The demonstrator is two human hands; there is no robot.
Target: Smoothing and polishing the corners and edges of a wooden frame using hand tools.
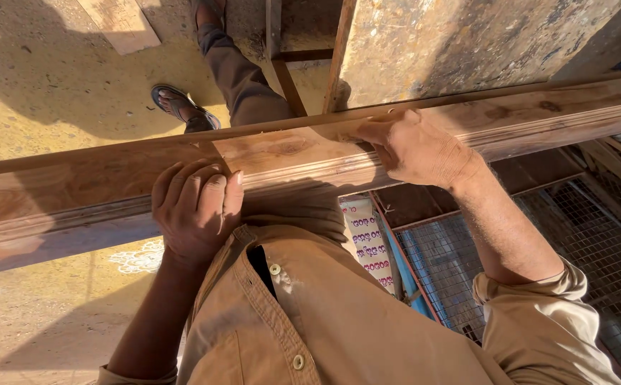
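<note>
A long moulded wooden beam (pixel 96 182) runs across the view at waist height, rising slightly to the right. My left hand (pixel 195 208) is curled over its near edge, fingers wrapped onto the top face. My right hand (pixel 414 150) grips the beam further right, fingers pressed on the top face and thumb under the moulded edge. My tan shirt (pixel 339 321) fills the lower middle, and my leg and sandalled foot (pixel 182 107) show beyond the beam.
A weathered board (pixel 467 43) leans beyond the beam at upper right. Wire mesh panels (pixel 596 242) and a printed sack (pixel 367 242) lie low on the right. Sandy ground (pixel 39 93) with a plank (pixel 121 21) spreads to the left.
</note>
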